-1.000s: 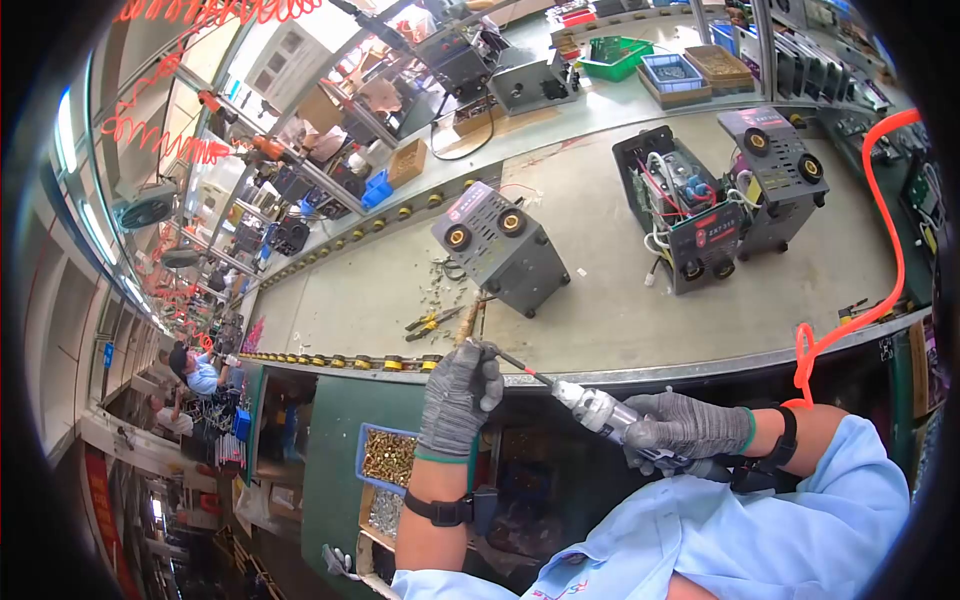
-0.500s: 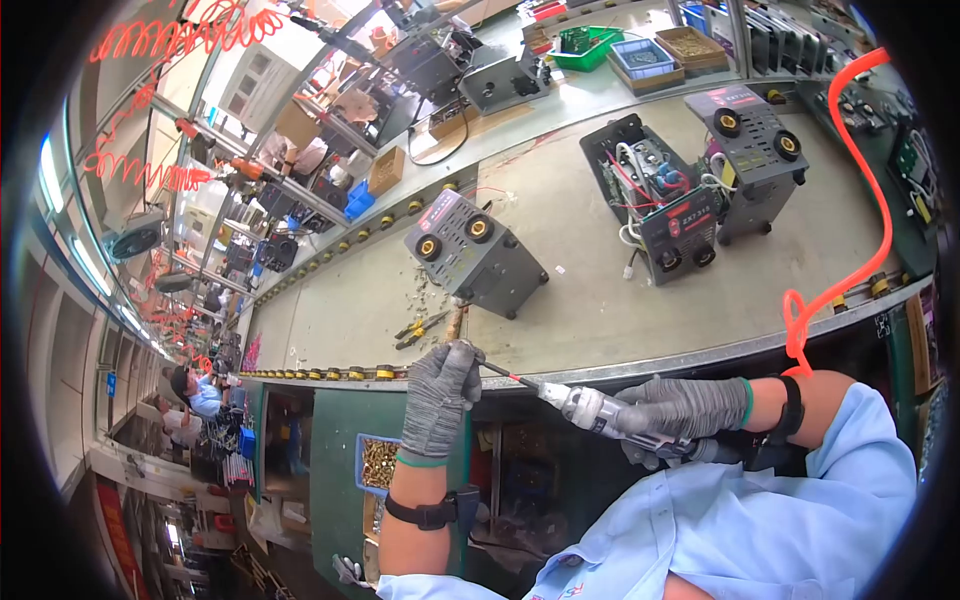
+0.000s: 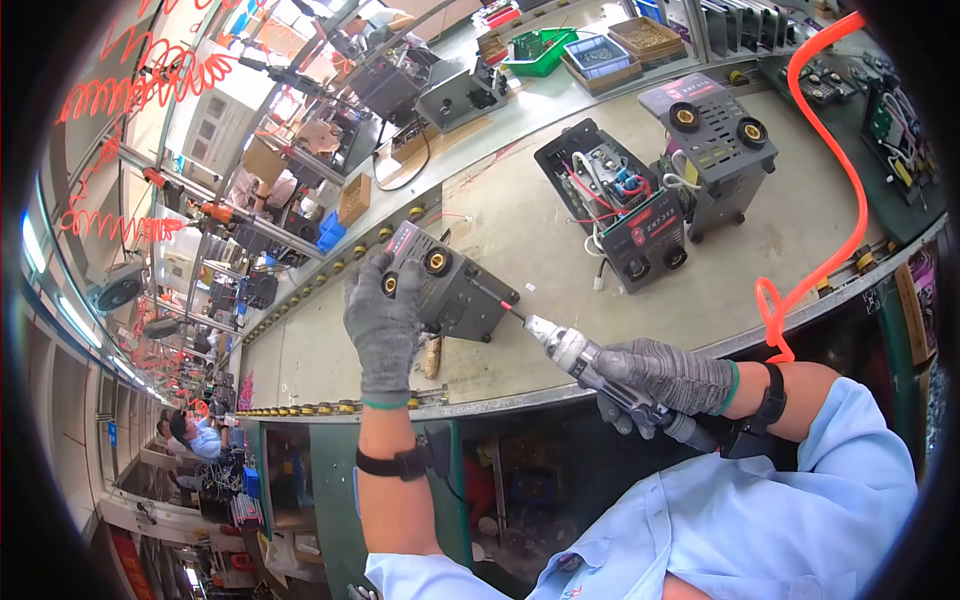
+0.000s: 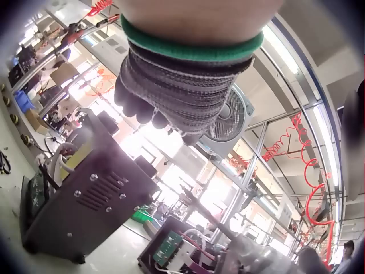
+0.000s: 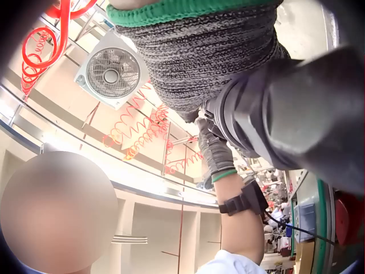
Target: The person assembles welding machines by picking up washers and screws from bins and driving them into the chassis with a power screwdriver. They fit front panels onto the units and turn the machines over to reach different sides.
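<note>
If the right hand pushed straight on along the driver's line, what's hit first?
Probably the dark case by the left hand; the driver in the right hand would meet it bit first. The remaining gap is unclear.

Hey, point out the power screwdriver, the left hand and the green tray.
Power screwdriver (image 3: 573, 354): head view, on its silvery front body.
Left hand (image 3: 384, 325): head view, on its gloved middle.
Green tray (image 3: 543, 68): head view, on its near wall.

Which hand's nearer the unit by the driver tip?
Left. The left hand is at the front of the unit, overlapping it in the head view; whether it touches is unclear. The right hand is farther off, gripping the power driver.
</note>
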`<action>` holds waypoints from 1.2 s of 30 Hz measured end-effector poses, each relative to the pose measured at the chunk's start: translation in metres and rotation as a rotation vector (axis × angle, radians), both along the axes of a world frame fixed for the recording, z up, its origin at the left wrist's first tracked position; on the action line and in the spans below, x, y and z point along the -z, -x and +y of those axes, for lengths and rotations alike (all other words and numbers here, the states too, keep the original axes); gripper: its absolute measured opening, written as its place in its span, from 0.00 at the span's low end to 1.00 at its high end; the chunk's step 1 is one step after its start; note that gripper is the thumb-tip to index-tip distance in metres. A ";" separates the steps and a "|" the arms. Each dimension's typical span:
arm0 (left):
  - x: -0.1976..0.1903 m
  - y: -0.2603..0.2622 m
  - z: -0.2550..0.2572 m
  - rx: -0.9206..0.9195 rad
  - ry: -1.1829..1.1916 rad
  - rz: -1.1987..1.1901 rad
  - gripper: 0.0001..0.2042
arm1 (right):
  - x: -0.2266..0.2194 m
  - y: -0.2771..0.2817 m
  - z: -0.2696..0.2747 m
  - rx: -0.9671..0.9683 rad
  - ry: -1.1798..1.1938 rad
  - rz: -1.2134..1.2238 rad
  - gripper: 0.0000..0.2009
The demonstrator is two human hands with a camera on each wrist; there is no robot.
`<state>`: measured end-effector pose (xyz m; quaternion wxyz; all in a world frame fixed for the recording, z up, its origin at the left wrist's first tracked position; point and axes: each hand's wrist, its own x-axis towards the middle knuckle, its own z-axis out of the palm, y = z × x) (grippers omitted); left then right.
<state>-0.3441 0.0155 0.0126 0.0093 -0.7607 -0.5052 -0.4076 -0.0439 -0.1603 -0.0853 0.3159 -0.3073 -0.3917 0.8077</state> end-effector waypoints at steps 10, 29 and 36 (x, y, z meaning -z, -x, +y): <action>-0.017 -0.008 0.095 -0.323 0.429 0.494 0.42 | 0.000 0.003 0.019 0.032 0.035 -0.019 0.30; -0.020 -0.025 0.082 -0.325 0.442 0.652 0.42 | -0.001 0.007 0.024 0.014 0.159 0.080 0.32; -0.015 -0.023 0.087 -0.302 0.441 0.638 0.41 | -0.009 0.008 0.024 -0.002 0.183 0.146 0.33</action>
